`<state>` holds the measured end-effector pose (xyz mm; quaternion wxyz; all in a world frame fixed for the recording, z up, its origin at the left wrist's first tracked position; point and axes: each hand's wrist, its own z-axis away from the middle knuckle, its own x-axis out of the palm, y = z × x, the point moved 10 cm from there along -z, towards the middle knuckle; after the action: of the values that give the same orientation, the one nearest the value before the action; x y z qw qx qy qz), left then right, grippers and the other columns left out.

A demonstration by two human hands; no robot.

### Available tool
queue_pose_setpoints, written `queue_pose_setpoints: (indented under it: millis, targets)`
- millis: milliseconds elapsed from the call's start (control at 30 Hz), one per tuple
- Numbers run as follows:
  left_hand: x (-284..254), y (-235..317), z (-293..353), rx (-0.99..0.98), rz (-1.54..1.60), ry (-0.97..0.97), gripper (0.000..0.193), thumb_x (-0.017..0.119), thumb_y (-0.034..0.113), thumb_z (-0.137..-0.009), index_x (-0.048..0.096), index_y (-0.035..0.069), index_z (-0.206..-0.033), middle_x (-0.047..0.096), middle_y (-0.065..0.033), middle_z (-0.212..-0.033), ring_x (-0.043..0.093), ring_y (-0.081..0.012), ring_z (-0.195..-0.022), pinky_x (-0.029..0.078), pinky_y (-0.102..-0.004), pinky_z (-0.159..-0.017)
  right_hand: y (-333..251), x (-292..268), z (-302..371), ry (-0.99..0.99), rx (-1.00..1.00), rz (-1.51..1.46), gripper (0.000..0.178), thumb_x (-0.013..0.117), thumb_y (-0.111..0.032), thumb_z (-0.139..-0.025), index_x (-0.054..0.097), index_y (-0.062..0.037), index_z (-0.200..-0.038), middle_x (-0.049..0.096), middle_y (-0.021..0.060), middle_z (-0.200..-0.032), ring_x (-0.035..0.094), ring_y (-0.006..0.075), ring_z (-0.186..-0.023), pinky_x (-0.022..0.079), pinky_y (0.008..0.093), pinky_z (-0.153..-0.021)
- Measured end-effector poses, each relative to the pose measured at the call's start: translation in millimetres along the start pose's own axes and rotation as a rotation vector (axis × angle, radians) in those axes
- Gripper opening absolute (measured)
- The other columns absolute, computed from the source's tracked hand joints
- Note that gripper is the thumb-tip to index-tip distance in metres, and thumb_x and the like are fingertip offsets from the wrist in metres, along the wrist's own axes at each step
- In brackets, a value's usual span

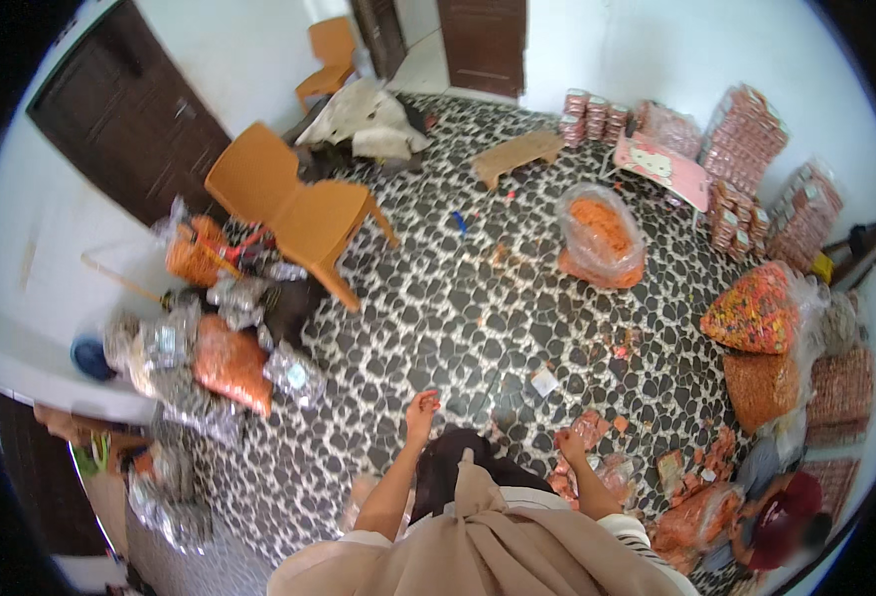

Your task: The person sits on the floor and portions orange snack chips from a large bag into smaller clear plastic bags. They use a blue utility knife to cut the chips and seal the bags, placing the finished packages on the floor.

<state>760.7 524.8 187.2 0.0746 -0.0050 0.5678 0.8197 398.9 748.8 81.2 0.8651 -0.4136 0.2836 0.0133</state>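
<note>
- while the right hand (569, 445) is right beside a clear packet of pinkish-orange pieces (591, 427) on the stone-patterned floor (503, 338), contact between them is too small to make out; handling these packets seems to be the step.
- the right fingers look curled, but i cannot tell how far open they are or whether they have hold of anything.
- the left fingers look partly bent, on the left hand (421, 410) above the dark trousers (450, 467); a red spot shows at the tips, and i cannot tell whether it is something held.
- pinch the packet by an edge; squeezing its middle could crush the contents.
- bring the left hand across to steady the far edge, as thin film probably slips.
- other packets (619, 471) lie close by, so part one from its neighbours before lifting.
- work clear of the small white square (544, 381) ahead.
- mind the co-worker in a dark red top (792, 512) and the large bag of orange pieces (698, 515) at the right.
</note>
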Motion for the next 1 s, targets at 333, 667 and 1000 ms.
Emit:
queue_pose_setpoints:
  millis: [333,667,1000]
  targets:
    - [176,74,-193,0.081,-0.221,-0.766,0.025,0.052,0.024,-0.090,0.055,0.003,-0.103,0.056,-0.0023,-0.077,0.048,-0.0074,-0.063,0.043,-0.0216,-0.058,39,-75,60,1.030,0.370,-0.588,0.017,0.046,-0.009,-0.082,0.061,-0.0039,-0.087,0.061,0.0078,-0.071,0.056,0.0171,-0.062,0.044,0.0302,-0.057]
    - [419,15,-93,0.503,-0.919,-1.846,0.016,0.051,0.018,-0.089,0.057,0.006,-0.097,0.061,-0.0067,-0.078,0.056,-0.0126,-0.067,0.045,-0.0255,-0.062,59,190,254,1.625,1.115,-1.125,0.014,0.045,0.001,-0.079,0.059,0.0009,-0.083,0.061,0.0092,-0.069,0.059,0.0149,-0.060,0.048,0.0253,-0.052]
    - [438,-153,64,0.536,-1.194,-2.226,0.014,0.052,0.016,-0.087,0.057,0.008,-0.097,0.062,-0.0071,-0.083,0.060,-0.0192,-0.077,0.047,-0.0304,-0.069,108,226,185,1.282,1.175,-1.088,0.012,0.053,-0.009,-0.080,0.059,-0.0021,-0.089,0.064,0.0092,-0.076,0.062,0.0164,-0.066,0.047,0.0278,-0.059]
